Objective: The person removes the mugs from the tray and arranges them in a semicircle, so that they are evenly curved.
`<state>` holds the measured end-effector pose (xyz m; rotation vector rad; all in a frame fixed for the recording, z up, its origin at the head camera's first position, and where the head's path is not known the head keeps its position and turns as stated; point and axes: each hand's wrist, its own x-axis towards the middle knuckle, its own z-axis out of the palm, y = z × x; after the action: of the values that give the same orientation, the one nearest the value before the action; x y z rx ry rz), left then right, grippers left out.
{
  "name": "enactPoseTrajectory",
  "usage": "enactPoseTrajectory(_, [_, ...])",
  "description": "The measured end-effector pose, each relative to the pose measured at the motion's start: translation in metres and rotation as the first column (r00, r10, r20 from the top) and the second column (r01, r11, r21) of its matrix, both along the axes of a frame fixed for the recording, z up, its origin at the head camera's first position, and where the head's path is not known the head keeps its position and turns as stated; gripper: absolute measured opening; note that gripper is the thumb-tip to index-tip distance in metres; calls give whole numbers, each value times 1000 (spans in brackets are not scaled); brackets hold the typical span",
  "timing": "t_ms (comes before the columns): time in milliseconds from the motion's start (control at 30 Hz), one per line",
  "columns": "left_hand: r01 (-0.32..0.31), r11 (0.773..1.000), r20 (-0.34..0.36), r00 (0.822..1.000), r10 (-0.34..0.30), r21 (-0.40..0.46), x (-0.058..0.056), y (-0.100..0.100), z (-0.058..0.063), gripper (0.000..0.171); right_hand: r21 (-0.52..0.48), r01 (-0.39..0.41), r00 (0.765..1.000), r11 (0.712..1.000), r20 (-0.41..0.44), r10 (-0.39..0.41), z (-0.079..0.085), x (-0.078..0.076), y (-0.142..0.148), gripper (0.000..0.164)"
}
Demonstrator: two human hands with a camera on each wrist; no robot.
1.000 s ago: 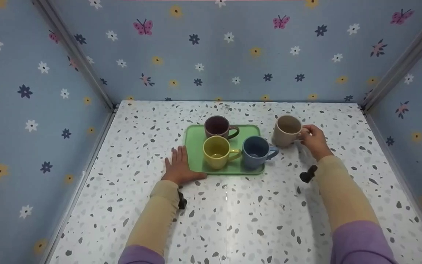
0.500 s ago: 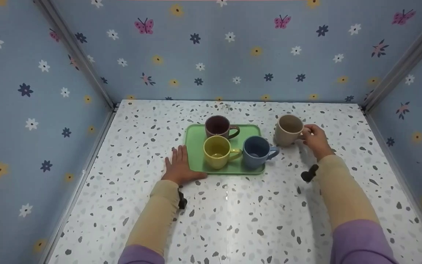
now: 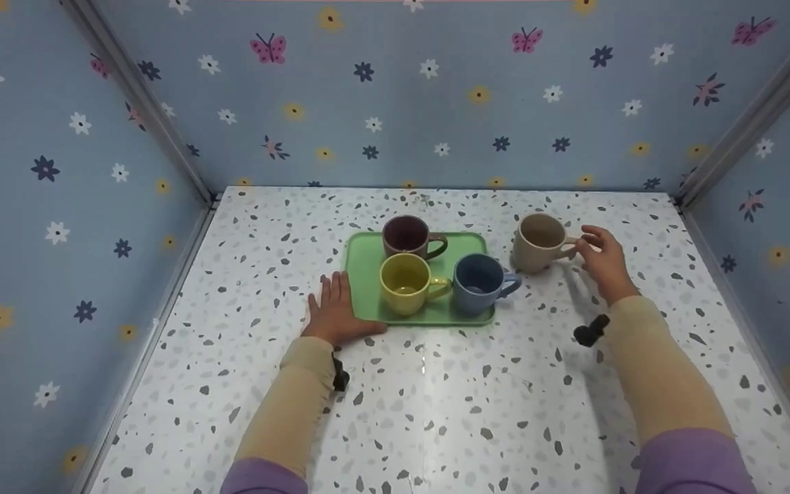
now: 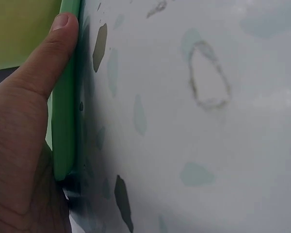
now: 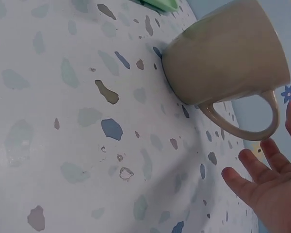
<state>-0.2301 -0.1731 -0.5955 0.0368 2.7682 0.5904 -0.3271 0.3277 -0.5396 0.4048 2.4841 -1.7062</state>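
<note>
While upright, beige mug [image 3: 536, 248] between hands [image 3: 604, 264]

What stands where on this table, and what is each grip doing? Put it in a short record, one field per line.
surface: white speckled table
tray: green tray, lying on the table
on tray: maroon mug at back, yellow mug in front of it, blue mug near the front right corner
off tray: beige mug, upright to the right
left grip: against the tray's front left corner
right grip: beside the beige mug's handle, not wrapped round it; contact unclear
</note>
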Motion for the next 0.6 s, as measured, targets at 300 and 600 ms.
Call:
enactPoseTrajectory(300, [2, 1000, -15, 1000, -2, -9, -2, 0, -2, 148, 4, 73, 990, 997, -123, -72, 13, 20, -4, 58])
enactPoseTrajectory(600, [2, 1000, -33, 999, -2, 1, 0, 1, 0, 146, -69, 29, 975, 997, -217, -43, 14, 38, -15, 54])
